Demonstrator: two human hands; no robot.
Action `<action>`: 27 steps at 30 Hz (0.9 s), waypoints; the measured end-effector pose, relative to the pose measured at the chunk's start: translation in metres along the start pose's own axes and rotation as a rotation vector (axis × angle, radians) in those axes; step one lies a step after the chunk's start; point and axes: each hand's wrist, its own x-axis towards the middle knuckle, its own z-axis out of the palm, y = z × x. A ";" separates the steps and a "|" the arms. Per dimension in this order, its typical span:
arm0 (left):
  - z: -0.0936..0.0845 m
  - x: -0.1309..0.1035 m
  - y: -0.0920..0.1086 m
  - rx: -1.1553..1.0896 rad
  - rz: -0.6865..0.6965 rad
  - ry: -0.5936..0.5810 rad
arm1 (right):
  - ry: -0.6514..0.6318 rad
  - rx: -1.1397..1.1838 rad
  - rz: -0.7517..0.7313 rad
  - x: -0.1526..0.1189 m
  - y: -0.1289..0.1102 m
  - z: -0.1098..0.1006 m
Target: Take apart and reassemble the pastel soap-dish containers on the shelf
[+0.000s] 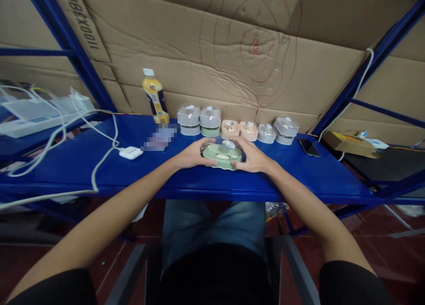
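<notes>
A green oval container with a clear lid and a white round label point(222, 152) sits near the front edge of the blue shelf, between my two hands. My left hand point(196, 153) is curved around its left end, thumb along the front side. Around the right end wraps my right hand point(251, 155), with its thumb at the front too. Just behind stand similar small containers: a grey stack point(189, 119), a grey-over-green stack point(210, 120), two peach ones point(239, 130), a single grey one point(266, 133) and another grey stack point(286, 130).
On the blue shelf point(159, 176) at left are a yellow drink bottle point(155, 97), a white earbud case point(131, 152), a blurred-out item point(159, 137) and loose white cables point(96, 172). A black phone point(308, 147) lies at right, near an open cardboard box point(350, 144). Cardboard point(186, 61) backs the shelf.
</notes>
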 end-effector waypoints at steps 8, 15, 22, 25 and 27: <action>0.001 -0.005 0.002 0.268 0.123 0.093 | 0.038 0.092 0.100 0.001 0.015 -0.001; -0.001 -0.009 0.009 0.547 0.177 0.029 | 0.173 0.256 0.249 0.002 0.028 -0.011; 0.001 -0.008 0.006 0.526 0.162 0.007 | 0.236 0.207 0.285 0.003 0.036 -0.010; -0.003 -0.005 0.002 0.495 0.158 0.108 | 0.245 0.212 0.275 0.004 0.035 -0.011; -0.008 -0.002 -0.002 0.494 0.129 0.200 | 0.267 0.187 0.290 0.004 0.032 -0.012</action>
